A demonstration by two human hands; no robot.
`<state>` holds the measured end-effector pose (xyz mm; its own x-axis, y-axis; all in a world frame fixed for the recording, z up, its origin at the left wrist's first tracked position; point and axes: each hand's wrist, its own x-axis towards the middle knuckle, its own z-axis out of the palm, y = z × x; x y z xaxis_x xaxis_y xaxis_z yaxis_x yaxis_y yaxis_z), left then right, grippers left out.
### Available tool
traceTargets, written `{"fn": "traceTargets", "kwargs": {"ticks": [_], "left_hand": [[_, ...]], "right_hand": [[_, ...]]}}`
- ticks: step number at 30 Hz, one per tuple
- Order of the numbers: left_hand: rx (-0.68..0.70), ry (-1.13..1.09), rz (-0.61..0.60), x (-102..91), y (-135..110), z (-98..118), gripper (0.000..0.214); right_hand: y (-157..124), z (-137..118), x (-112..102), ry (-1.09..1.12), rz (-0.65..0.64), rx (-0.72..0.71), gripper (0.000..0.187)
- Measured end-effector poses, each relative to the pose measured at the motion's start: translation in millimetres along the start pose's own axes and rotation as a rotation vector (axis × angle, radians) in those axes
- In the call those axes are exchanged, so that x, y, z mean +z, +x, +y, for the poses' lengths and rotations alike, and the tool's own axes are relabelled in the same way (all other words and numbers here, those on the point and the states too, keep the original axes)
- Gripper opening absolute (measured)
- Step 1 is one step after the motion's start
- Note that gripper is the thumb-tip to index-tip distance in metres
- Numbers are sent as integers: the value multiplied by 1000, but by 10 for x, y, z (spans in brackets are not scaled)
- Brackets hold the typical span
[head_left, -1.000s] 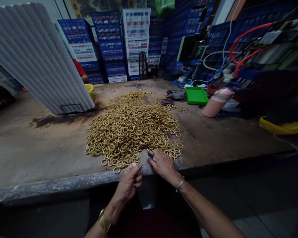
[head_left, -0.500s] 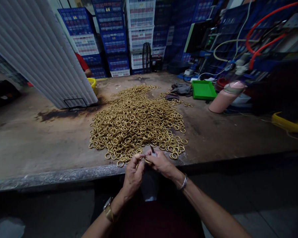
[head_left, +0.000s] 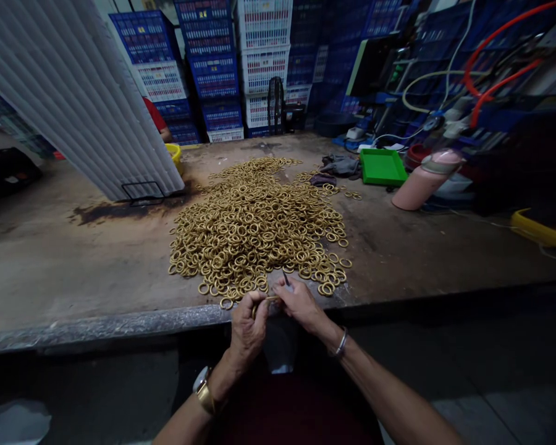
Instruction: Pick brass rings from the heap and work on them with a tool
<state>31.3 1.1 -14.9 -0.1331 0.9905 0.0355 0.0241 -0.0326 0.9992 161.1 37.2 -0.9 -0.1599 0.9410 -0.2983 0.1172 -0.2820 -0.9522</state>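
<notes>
head view, looking down at your two hands meeting at the near edge of a worn workbench [head_left: 74, 290]. your left hand [head_left: 248, 327] is curled into a loose fist, thumb and forefinger pressed together on a single brass ring [head_left: 261, 301] held between both hands. your right hand [head_left: 300, 304] has its fingers bunched and closed around a small dark tool [head_left: 286, 278], whose tip sticks up just past your fingertips; the tool's exact shape is too small to tell. the fingertips of the two hands nearly touch over the held ring.

just beyond your fingertips lies a wide heap of brass rings [head_left: 254, 222], spreading away from you across the bench. one loose ring [head_left: 225, 303] sits on the bench just left of your left fingers.

well beyond your right fingers, past the heap, are a grey cloth [head_left: 339, 165], a green tray [head_left: 382, 167] and a pink bottle [head_left: 421, 182] tipped on its side. far off to the left of your left fingers a white ribbed panel [head_left: 74, 93] stands leaning on the bench, with a yellow bowl [head_left: 173, 154] just behind its edge. blue and white crates [head_left: 213, 68] are stacked behind the bench.

a gold watch [head_left: 204, 389] is on your left wrist and a silver bangle [head_left: 340, 343] on your right.
</notes>
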Motion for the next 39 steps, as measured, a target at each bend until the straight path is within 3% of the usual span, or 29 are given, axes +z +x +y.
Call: {"fn": "traceTargets", "kwargs": {"ticks": [7, 10, 15, 19, 22, 25, 31, 39], "left_hand": [[34, 101, -52, -6, 56, 71, 9], [-17, 93, -106, -15, 57, 121, 13], [-348, -123, -324, -46, 35, 161, 30], [-411, -274, -349, -36, 15, 151, 31], [-398, -276, -317, -26, 12, 137, 32], [-357, -211, -293, -29, 18, 129, 32], [-223, -67, -262, -37, 15, 133, 31], [-166, -39, -252, -53, 26, 73, 30]], "right_hand": [[-32, 30, -5, -321, 42, -286, 21], [-11, 41, 21, -321, 52, -259, 21], [-5, 31, 19, -221, 6, -195, 22], [19, 50, -2, -82, -44, -126, 22], [46, 85, -30, -143, 19, -128, 18], [21, 102, -53, -383, 74, -274, 16], [-93, 100, -36, -731, -75, -446, 13], [-94, 88, -25, -882, -137, -412, 16]]}}
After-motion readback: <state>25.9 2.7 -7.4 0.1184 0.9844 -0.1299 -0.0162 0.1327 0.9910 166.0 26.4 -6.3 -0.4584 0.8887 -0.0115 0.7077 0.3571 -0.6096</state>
